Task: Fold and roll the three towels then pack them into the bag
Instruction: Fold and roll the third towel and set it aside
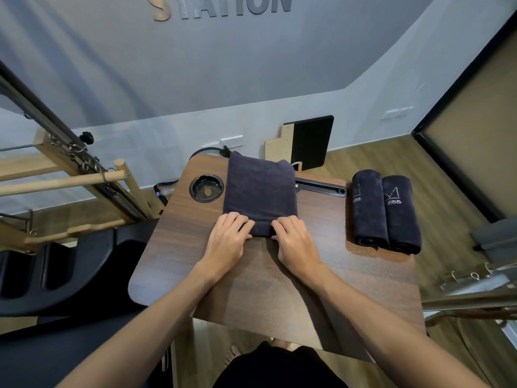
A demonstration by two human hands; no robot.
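A dark wood-grain table fills the centre of the frame, set on a plank floor before a pale grey wall bearing raised lettering at top centre. Wooden and metal exercise apparatus occupies the left side.

The third towel, dark and folded to a long strip, lies at centre frame with its far end at or just over the table's back edge. Its near end is turned over into a short first roll. The left hand and right hand sit side by side on that roll, fingers curled over it and gripping the fabric. Judgement: two hands are used so that the roll starts even across its width.

Two rolled towels lie touching each other at right of centre, close to the table's right edge, logos upward; likely parked there to leave the working lane free.

A recessed cup holder lies just left of the strip, a black slot just right. Open tabletop lies below the hands. The roll's path upward is unobstructed. No bag is in view.
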